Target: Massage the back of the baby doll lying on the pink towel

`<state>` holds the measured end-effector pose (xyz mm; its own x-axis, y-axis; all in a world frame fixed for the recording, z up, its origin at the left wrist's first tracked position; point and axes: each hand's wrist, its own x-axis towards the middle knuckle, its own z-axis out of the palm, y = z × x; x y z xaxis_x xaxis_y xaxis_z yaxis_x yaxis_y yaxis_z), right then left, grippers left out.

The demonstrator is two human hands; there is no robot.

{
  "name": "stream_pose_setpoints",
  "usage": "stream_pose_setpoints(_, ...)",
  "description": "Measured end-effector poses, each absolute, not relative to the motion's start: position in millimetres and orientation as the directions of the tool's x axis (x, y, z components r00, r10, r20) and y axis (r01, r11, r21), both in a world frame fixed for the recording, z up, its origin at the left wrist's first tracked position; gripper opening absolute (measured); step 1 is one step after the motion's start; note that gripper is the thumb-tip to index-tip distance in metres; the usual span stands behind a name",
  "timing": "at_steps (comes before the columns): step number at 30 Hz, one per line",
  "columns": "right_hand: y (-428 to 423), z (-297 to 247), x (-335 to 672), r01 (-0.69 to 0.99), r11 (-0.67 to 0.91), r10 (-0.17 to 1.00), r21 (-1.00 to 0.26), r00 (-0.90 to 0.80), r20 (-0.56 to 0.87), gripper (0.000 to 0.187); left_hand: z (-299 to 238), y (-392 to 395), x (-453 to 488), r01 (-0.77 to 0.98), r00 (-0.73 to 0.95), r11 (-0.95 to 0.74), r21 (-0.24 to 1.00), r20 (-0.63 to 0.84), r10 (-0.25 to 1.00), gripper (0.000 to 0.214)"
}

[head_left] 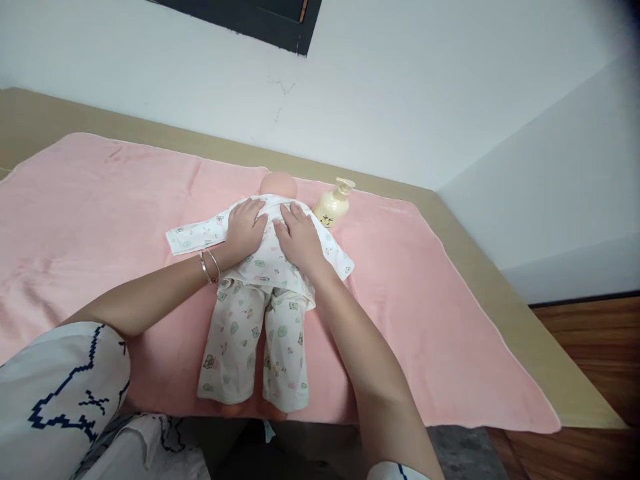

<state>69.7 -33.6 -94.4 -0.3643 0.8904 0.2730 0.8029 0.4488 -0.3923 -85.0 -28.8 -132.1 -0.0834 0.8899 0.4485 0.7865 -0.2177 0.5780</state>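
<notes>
A baby doll [279,185] lies stretched out on a pink blanket, its feet toward me. It wears a white printed long-sleeved top [267,267] and matching trousers [285,343]. My left hand [245,229] rests flat on the left side of the doll's upper body, fingers stretched out. On the other side lies my right hand [300,237], also flat with its fingers apart. Both hands touch the top's fabric and hold nothing. Close to the doll's right-side shoulder stands a pale yellow pump bottle [333,205], partly hidden at its lower left.
The pink blanket [415,320] covers most of a tan table [480,280], with creases at the left. A white wall [375,100] rises behind it, with a dark frame [270,20] at the top. Wooden flooring [600,353] shows at the lower right.
</notes>
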Motion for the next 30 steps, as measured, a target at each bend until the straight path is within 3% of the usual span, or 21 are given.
stream_pose_setpoints(3,-26.3,-100.5,74.7,0.778,0.439,0.881,-0.449,-0.275,0.385,0.050,-138.1,-29.0,-87.0,0.727,-0.115,-0.279,0.627,0.513,0.851,0.045)
stream_pose_setpoints(7,-30.8,-104.3,69.5,0.763,0.497,0.816,-0.414,-0.248,0.521,0.051,-141.4,-30.6,-88.0,0.691,-0.137,-0.330,0.643,0.565,0.813,0.043)
stream_pose_setpoints(13,-31.9,-102.2,65.6,0.752,0.518,0.851,-0.408,-0.402,0.339,0.047,-142.7,-32.5,-87.7,0.675,-0.143,-0.363,0.643,0.596,0.790,0.046)
stream_pose_setpoints(18,-27.2,-99.3,69.9,0.746,0.540,0.797,-0.391,-0.303,0.522,0.051,-142.3,-33.0,-87.2,0.659,-0.153,-0.368,0.656,0.596,0.788,0.043)
stream_pose_setpoints(24,-30.8,-101.9,61.8,0.751,0.550,0.824,-0.365,-0.415,0.387,0.044,-142.2,-33.1,-86.6,0.659,-0.156,-0.380,0.649,0.612,0.775,0.043)
stream_pose_setpoints(28,-30.5,-99.7,63.2,0.740,0.559,0.785,-0.375,-0.325,0.528,0.048,-142.6,-33.2,-86.2,0.660,-0.157,-0.386,0.645,0.621,0.768,0.041)
stream_pose_setpoints(30,-29.4,-100.9,63.3,0.743,0.562,0.788,-0.362,-0.349,0.508,0.051,-142.8,-33.2,-85.9,0.661,-0.159,-0.388,0.642,0.625,0.765,0.041)
